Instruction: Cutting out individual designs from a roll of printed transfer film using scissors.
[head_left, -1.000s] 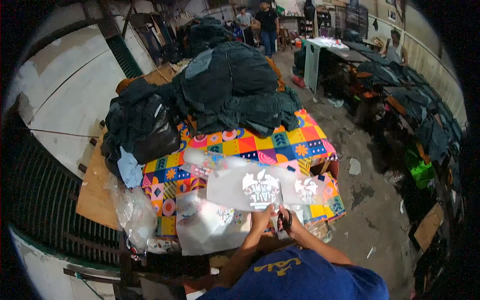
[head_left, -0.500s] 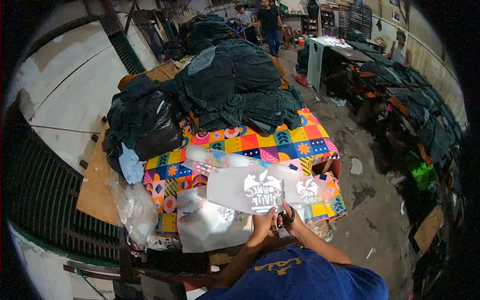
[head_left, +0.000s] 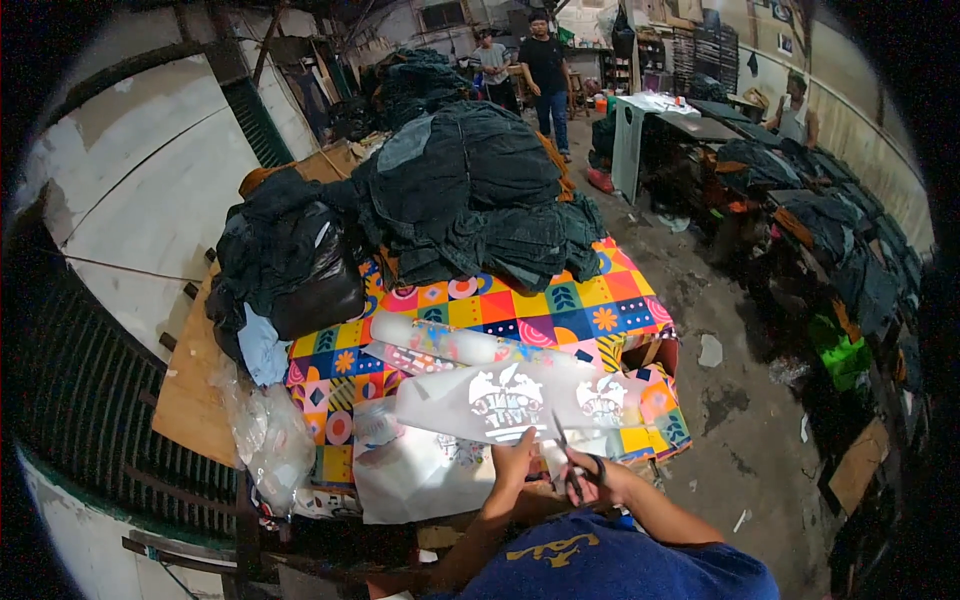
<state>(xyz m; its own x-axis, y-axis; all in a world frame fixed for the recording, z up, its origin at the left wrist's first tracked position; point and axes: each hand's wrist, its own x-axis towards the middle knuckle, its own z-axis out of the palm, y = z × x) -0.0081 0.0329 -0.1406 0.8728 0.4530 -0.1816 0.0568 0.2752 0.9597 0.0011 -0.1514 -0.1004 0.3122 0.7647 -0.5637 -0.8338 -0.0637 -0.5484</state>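
A translucent film sheet [head_left: 443, 397] with white printed designs stretches across the table in front of me. My left hand [head_left: 514, 462] pinches its near edge, just below one print. In my right hand [head_left: 597, 482] is a pair of scissors [head_left: 562, 438] with dark handles, blades pointing away from me toward the sheet's near edge. Whether the blades touch the film I cannot tell. Behind the sheet lies a rolled film [head_left: 470, 345] with coloured prints. Nearer to me, a pale flat sheet [head_left: 395, 485] sits partly beneath the held one.
A bright patterned cloth [head_left: 600, 318] covers the table. Dark garments [head_left: 460, 190] are heaped at its far side, with a black bag [head_left: 320, 290] to the left. Clear plastic [head_left: 275, 440] hangs at the left edge. Several people stand or sit farther back.
My right hand and the scissors have moved back toward me, away from the print. My left hand has shifted slightly left and nearer, and the film sheet has slid a little left.
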